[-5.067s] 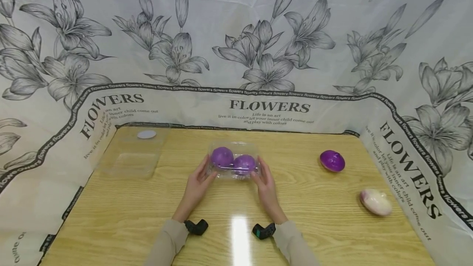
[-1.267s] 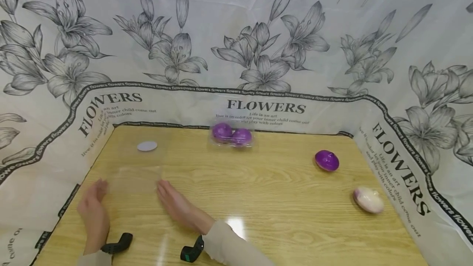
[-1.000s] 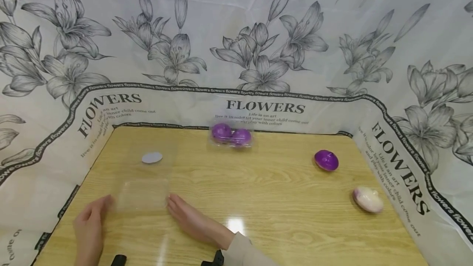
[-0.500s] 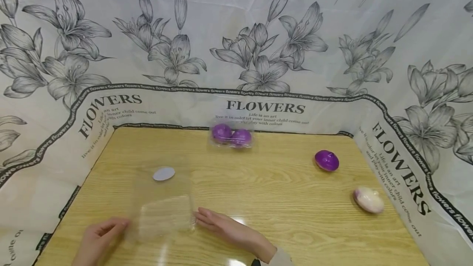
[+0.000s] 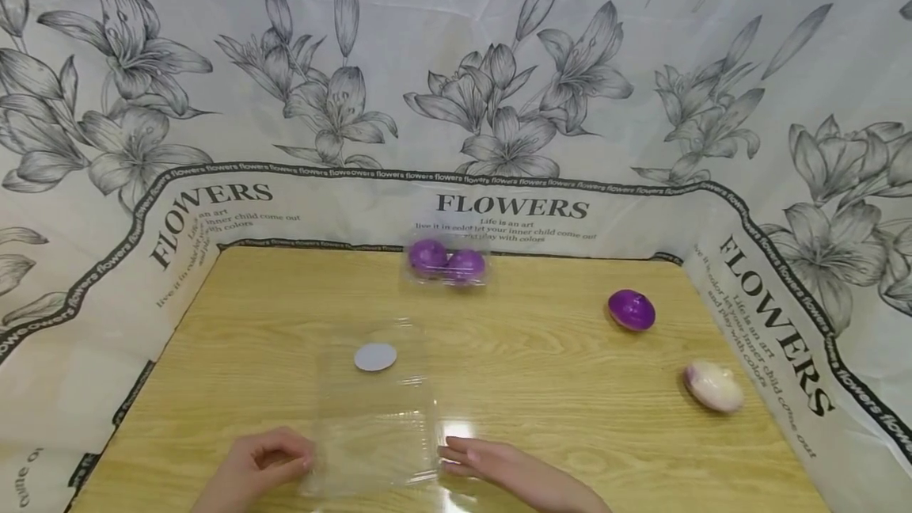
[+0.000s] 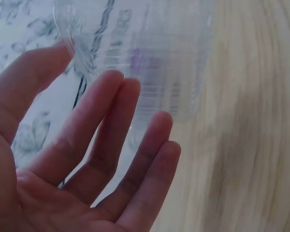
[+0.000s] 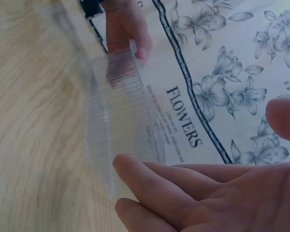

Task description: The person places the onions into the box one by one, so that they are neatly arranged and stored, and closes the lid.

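Observation:
A clear plastic clamshell box [image 5: 378,450] with its lid laid back lies near the front of the table. A white oval label [image 5: 375,357] is on its lid. My left hand [image 5: 264,461] pinches the box's left edge between thumb and fingers; in the left wrist view its thumb is at the rim and the fingertips lie along the ribbed wall. Against the opposite wall, my right hand [image 5: 509,469] rests straight fingertips, the thumb held apart in the right wrist view. Nothing shows inside the box.
At the table's back edge sits another clear box [image 5: 447,279] holding two purple, onion-like balls [image 5: 427,257]. To the right are a glossy purple onion-shaped piece [image 5: 632,310] and a whitish, purple-tinged bulb [image 5: 714,386]. Flower-printed cloth [image 5: 513,141] walls the table's back and sides.
The box with the purple balls went from between both hands to the back edge. Both hands then brought the clamshell box from the left rightward and nearer.

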{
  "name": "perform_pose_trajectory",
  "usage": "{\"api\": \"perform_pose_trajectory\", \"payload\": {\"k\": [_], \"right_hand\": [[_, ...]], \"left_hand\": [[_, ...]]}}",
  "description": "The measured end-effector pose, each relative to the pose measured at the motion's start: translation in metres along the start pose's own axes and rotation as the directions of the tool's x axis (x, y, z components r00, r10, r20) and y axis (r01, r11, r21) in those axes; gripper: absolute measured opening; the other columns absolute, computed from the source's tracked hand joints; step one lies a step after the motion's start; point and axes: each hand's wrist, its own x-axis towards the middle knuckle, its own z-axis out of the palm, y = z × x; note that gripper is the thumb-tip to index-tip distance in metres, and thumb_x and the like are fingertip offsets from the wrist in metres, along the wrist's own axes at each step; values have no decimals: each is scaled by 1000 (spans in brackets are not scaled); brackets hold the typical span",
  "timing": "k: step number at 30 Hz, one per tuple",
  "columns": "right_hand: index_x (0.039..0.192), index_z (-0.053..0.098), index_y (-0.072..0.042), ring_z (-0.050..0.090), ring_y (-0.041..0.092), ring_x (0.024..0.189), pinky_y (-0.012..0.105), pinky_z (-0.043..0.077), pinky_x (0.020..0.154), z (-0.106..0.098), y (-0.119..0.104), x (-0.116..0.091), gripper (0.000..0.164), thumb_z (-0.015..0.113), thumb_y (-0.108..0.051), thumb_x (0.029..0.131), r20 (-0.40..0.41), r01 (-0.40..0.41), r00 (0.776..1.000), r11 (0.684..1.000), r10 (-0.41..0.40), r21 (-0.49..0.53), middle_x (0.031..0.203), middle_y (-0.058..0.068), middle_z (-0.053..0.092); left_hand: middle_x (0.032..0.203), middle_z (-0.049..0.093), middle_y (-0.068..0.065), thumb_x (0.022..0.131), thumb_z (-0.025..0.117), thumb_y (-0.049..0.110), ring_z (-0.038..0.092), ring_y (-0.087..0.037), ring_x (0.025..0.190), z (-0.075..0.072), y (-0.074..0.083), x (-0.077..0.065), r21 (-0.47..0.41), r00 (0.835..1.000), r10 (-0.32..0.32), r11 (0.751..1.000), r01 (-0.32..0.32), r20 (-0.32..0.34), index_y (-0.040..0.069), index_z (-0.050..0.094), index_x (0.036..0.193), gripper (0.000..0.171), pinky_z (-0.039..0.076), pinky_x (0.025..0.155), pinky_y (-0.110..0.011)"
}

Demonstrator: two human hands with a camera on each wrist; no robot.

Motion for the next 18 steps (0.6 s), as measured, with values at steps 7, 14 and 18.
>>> {"api": "perform_pose_trajectory", "payload": {"k": [7, 14, 18], "right_hand": [[153, 30, 1, 43, 6, 133, 13, 31, 106, -12, 8, -29, 54, 32, -31, 110, -66, -18, 998, 998, 22, 54, 149, 10, 48], [151, 33, 4, 46, 7, 131, 6, 34, 97, -24, 19, -43, 56, 36, -33, 109, -170, -72, 982, 994, 86, 88, 148, 13, 49], [150, 35, 5, 43, 17, 136, 36, 36, 114, -29, 25, -42, 57, 35, -35, 109, -222, -96, 970, 995, 98, 19, 146, 12, 52]], "left_hand": [[97, 70, -8, 91, 71, 8, 65, -8, 89, 34, -1, 19, -5, 998, 45, 999, -45, 31, -4, 68, 99, 15, 57, 80, -24], [102, 69, -15, 91, 73, 16, 67, -13, 95, 55, -6, 42, 47, 996, 70, 996, -72, 53, 0, 68, 104, 21, 57, 84, -25], [104, 68, -18, 91, 73, 14, 68, -14, 94, 62, -9, 49, 7, 997, 61, 998, -62, 50, -3, 66, 107, 24, 58, 83, -25]]}}
